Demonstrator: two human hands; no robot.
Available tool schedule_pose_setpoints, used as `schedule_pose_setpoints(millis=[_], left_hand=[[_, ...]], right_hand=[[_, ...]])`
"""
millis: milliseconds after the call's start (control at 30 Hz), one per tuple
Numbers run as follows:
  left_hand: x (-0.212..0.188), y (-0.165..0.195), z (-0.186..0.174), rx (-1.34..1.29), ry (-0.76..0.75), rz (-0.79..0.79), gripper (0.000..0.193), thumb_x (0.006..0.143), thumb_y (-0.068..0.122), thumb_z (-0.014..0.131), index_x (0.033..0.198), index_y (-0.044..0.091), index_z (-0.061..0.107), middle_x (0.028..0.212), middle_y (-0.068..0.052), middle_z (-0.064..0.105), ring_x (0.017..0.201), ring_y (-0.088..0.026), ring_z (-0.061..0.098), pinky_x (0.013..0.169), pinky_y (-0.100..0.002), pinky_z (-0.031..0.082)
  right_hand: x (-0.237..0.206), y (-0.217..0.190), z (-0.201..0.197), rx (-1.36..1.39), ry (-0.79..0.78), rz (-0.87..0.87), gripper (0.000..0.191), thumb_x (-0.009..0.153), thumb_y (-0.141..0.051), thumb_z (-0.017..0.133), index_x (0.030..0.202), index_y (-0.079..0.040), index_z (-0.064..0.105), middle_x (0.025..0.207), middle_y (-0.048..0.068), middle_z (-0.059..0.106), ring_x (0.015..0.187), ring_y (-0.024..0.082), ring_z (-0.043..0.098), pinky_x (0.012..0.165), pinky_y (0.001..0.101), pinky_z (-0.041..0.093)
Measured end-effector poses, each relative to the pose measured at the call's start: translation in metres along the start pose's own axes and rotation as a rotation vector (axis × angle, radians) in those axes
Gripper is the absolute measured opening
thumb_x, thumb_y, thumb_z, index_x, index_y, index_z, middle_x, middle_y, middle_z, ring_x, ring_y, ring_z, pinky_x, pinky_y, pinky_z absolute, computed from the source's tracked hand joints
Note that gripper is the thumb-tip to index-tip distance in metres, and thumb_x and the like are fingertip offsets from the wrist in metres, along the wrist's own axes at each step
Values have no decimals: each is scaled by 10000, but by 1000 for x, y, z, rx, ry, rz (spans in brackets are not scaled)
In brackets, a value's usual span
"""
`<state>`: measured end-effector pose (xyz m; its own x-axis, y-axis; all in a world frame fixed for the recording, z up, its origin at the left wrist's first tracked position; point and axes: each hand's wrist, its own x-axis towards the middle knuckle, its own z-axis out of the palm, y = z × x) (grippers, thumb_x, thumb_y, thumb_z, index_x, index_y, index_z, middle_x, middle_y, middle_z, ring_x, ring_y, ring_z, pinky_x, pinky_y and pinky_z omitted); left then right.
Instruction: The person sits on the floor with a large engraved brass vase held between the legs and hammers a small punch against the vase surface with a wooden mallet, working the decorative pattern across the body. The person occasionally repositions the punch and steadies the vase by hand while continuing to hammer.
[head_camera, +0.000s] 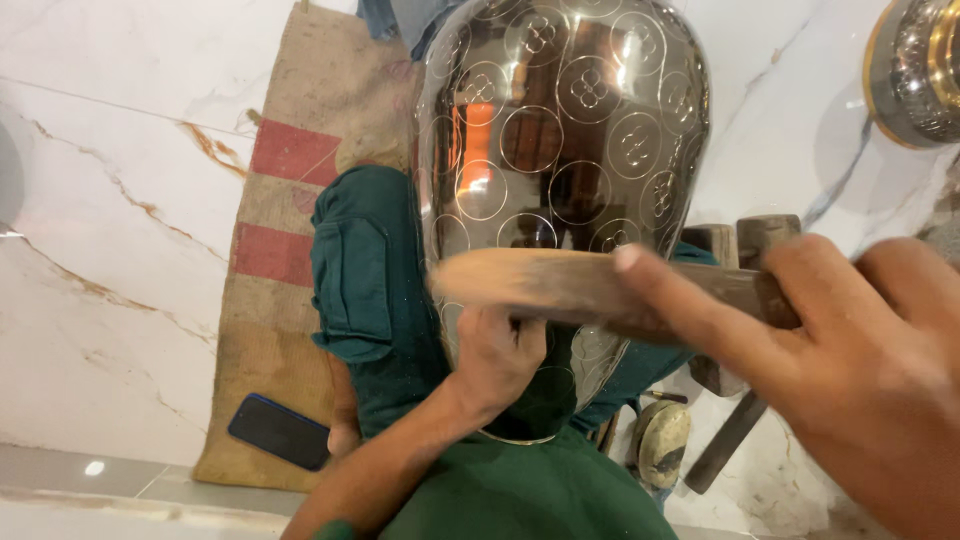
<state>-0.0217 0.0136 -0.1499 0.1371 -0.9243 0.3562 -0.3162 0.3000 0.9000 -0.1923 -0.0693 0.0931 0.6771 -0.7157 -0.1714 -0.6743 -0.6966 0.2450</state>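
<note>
Gripping wooden mallet (560, 290), fingers (690, 310) around, vessel (560, 130) behind

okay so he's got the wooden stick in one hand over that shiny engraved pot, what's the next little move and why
Probably bring the wooden stick down onto whatever the left hand pinches against the metal pot. The right hand grips the stick, which is motion-blurred right above the left hand's fingers, and that hand is pressed to the pot's patterned wall. The pinched tool itself is too hidden to identify.

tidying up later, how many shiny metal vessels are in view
2: the big engraved vessel on the person's lap, and another vessel cut off at the top right edge. More may lie out of frame.
</note>
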Motion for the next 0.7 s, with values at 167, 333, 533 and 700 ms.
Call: schedule_pose_setpoints(millis=[167, 333, 533, 700], left_hand=[[-11, -1, 8, -61, 84, -226, 192, 941, 1, 659, 1123, 44, 616, 943, -139, 703, 820, -274, 715, 730, -354, 569], [-18, 1, 9, -126, 13, -244, 245, 927, -17, 599, 1150, 53, 672, 1021, -101, 744, 961, -216, 760, 850, -300, 606], [-13, 5, 7, 12, 46, -42, 290, 908, 48, 718, 1185, 93, 647, 1106, -100, 717, 1038, -193, 717, 895, -327, 586], [4, 14, 3, -231, 199, -320, 281, 977, 14, 736, 1207, 19, 575, 1010, -108, 676, 866, -160, 647, 746, -292, 545]], right_hand=[[8, -14, -15, -306, -72, -110, 690, 867, -272, 664, 1512, -462, 506, 700, -15, 525, 533, 158, 509, 507, 346, 443], [3, -18, -19, -362, 3, -243, 587, 949, -300, 556, 1517, -419, 472, 673, 7, 486, 536, 175, 508, 489, 350, 416], [-22, -17, -4, -276, 42, -245, 588, 968, -311, 557, 1543, -412, 491, 741, 54, 582, 544, 192, 539, 498, 402, 474], [-27, 3, 20, 45, 57, 65, 548, 956, -295, 623, 1489, -357, 508, 773, 17, 622, 613, 187, 627, 566, 372, 510]])
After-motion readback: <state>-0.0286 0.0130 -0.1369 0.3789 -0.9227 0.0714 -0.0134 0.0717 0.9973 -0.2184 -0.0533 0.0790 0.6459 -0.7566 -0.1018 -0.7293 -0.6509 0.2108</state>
